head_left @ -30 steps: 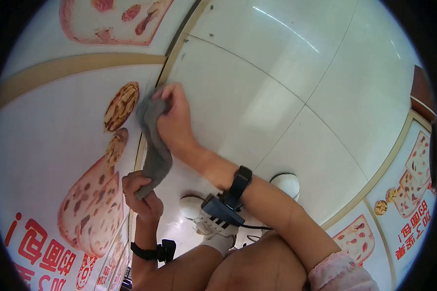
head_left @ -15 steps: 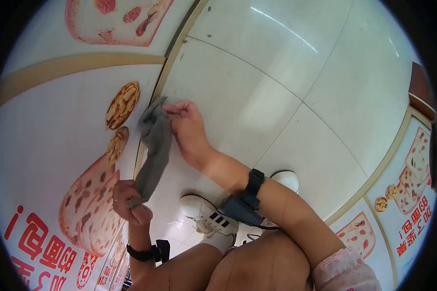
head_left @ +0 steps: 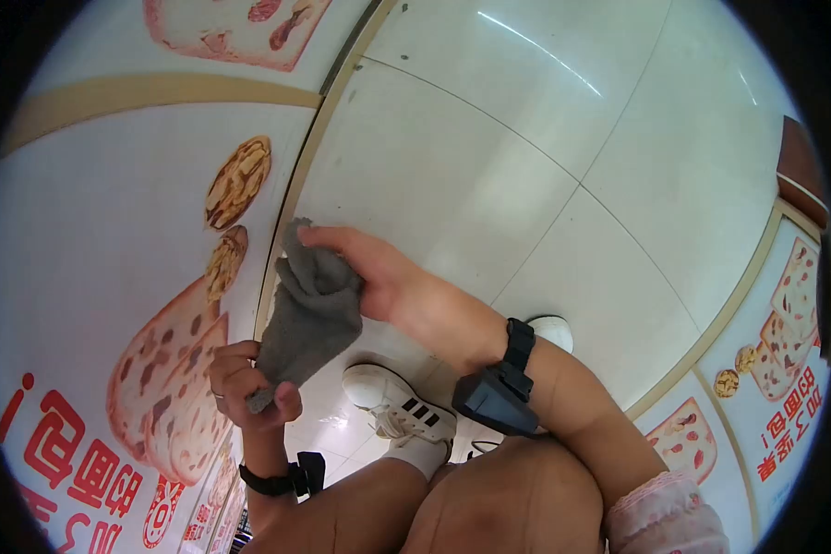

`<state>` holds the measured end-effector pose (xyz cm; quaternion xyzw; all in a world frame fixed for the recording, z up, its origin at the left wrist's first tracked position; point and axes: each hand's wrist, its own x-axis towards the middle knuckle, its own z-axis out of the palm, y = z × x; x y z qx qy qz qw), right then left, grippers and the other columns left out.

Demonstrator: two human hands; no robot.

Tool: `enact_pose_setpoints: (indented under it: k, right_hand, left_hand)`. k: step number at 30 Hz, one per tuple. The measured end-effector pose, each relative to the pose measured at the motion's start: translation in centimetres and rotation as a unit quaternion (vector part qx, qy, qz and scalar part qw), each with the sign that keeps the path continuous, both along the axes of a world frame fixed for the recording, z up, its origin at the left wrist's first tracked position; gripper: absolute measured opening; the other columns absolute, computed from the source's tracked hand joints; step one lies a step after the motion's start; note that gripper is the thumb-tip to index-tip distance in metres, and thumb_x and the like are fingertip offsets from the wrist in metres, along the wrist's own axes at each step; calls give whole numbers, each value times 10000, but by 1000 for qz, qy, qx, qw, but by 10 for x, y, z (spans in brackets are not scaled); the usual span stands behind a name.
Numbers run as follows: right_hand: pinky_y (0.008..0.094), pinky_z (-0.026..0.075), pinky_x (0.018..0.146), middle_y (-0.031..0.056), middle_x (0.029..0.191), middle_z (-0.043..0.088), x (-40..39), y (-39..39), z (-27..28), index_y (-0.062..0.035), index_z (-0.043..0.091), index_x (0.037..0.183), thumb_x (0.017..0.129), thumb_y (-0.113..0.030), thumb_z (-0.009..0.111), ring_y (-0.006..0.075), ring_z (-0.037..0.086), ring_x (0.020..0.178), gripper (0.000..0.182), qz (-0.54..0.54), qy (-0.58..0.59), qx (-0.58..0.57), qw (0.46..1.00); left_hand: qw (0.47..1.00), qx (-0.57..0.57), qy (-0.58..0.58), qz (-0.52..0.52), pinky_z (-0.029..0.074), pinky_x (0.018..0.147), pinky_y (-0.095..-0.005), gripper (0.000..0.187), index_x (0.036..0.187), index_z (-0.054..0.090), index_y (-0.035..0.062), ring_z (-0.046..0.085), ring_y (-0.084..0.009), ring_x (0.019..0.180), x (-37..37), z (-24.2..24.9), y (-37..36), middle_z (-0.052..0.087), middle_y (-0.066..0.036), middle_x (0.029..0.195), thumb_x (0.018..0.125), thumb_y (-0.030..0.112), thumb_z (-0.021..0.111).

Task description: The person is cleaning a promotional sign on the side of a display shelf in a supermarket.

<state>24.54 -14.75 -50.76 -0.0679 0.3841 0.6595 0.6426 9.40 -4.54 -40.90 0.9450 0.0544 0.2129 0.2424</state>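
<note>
A grey cloth (head_left: 312, 319) stretches between my two hands, close beside the white printed panel on the left. My left hand (head_left: 247, 383), with a ring on one finger, is closed around the cloth's lower end. At the upper end my right hand (head_left: 371, 263) grips the bunched part, its thumb on top and the other fingers mostly hidden behind the fabric. The cloth hangs in loose folds near my right hand and is flatter in the middle.
The printed panel (head_left: 92, 240) with bread and walnut pictures rises at left, edged by a tan trim (head_left: 291, 198). Pale floor tiles (head_left: 489, 175) lie ahead. Another printed panel (head_left: 729, 434) stands at right. My white shoe (head_left: 406, 406) is below; dark devices are strapped to both wrists.
My right hand has come down and nearer, from fingertips at the cloth's upper end to a fuller grip. The cloth has spread wider and bunched up. My left hand stays about where it was.
</note>
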Motion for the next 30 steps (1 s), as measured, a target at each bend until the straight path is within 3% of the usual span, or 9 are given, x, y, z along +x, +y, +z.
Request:
enact_pose_setpoints:
  k: [8, 11, 13, 14, 16, 19, 26, 28, 30]
  right_hand:
    - [326, 535, 785, 119, 930, 679, 4, -16, 1, -10, 611, 891, 856, -179, 668, 206, 659, 852, 181, 94, -65, -55, 992]
    - [353, 481, 571, 138, 825, 646, 22, -17, 8, -28, 576, 808, 781, -225, 745, 202, 597, 667, 262, 77, -441, -249, 859]
    - [306, 396, 509, 74, 736, 602, 32, -22, -3, -34, 517, 739, 748, -248, 768, 131, 517, 605, 330, 142, -728, -336, 581]
    - [306, 396, 509, 74, 736, 602, 42, -25, -3, -34, 517, 739, 748, -248, 768, 131, 517, 605, 330, 143, -727, -335, 582]
    - [283, 405, 539, 44, 678, 566, 60, -30, 5, -20, 521, 716, 755, -241, 753, 116, 506, 608, 323, 168, -528, -215, 804]
    - [293, 435, 584, 74, 675, 577, 53, -23, -3, 0, 576, 721, 762, -238, 740, 133, 526, 625, 292, 25, -485, -248, 838]
    - [341, 488, 674, 183, 731, 639, 46, 22, -12, 51, 650, 905, 751, -149, 700, 241, 631, 688, 257, -36, -541, -294, 787]
    - [396, 493, 715, 245, 793, 641, 46, 36, -8, 56, 637, 925, 752, -99, 666, 364, 646, 757, 234, -24, -684, -348, 641]
    - [412, 490, 725, 255, 811, 637, 38, 42, -4, 55, 632, 903, 764, -81, 644, 393, 633, 780, 195, -46, -699, -338, 629]
  left_hand:
    - [1000, -14, -3, 5, 437, 557, -329, 358, 777, 443, 69, 564, -246, 643, 6, 3, -1, 451, -79, 768, 874, 348, 647]
    - [1000, -2, 4, 6, 439, 556, -327, 353, 777, 443, 71, 564, -247, 641, 7, 0, -1, 448, -75, 760, 874, 342, 648]
    - [1000, -3, 4, 12, 438, 556, -326, 351, 777, 443, 72, 565, -248, 643, 6, -2, -1, 446, -72, 755, 873, 339, 650]
    - [1000, -10, 5, 12, 438, 555, -325, 345, 779, 443, 71, 564, -250, 642, 5, -3, 0, 448, -73, 753, 872, 330, 651]
    - [1000, -16, 9, 14, 437, 554, -324, 339, 781, 443, 70, 564, -251, 642, 3, -2, 1, 450, -74, 752, 872, 321, 652]
    - [1000, 12, 23, -2, 434, 554, -324, 325, 785, 442, 70, 558, -253, 645, 5, -3, 1, 458, -81, 758, 871, 305, 651]
    - [998, 19, 54, -13, 442, 541, -336, 304, 787, 441, 64, 541, -254, 647, 8, -6, 1, 453, -90, 757, 871, 274, 644]
    - [998, 22, 53, -13, 448, 541, -339, 302, 786, 441, 62, 537, -252, 642, 10, -6, 2, 451, -90, 757, 871, 269, 644]
    - [998, 37, 55, -1, 461, 546, -344, 305, 779, 443, 58, 529, -250, 639, 12, -4, 2, 446, -89, 747, 869, 270, 644]
